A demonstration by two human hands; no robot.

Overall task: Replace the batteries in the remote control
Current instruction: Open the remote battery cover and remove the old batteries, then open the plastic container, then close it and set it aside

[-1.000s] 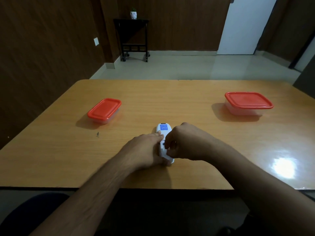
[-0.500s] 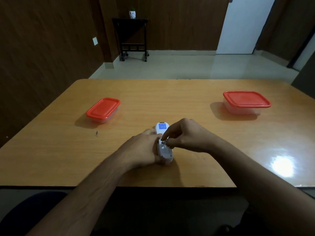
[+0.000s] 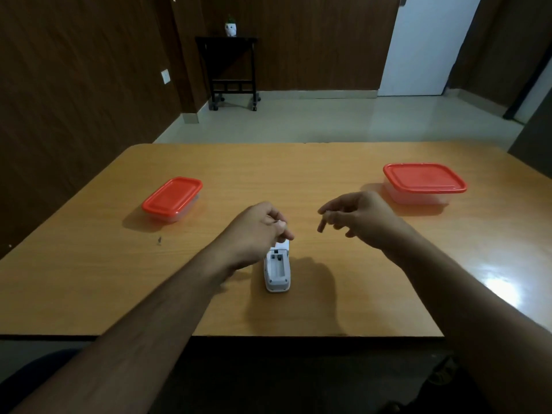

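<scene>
A white remote control (image 3: 277, 271) lies back-up on the wooden table (image 3: 298, 174), near the front edge. Its battery compartment is uncovered, and no battery shows in it. My left hand (image 3: 257, 231) hovers just above the remote's far end and hides it. Its fingers are curled together; whether something small sits between them is unclear. My right hand (image 3: 357, 216) is raised to the right of the remote, apart from it. Its fingers are loosely spread and nothing is visible in them.
A small clear container with a red lid (image 3: 171, 198) stands on the table's left side. A larger container with a red lid (image 3: 424, 179) stands at the right, just beyond my right hand. Far behind the table is a dark side table (image 3: 233, 70).
Both hands have lifted off the remote. The right hand moved up and to the right, the left hand rose and curled shut. The uncovered compartment is now in plain sight.
</scene>
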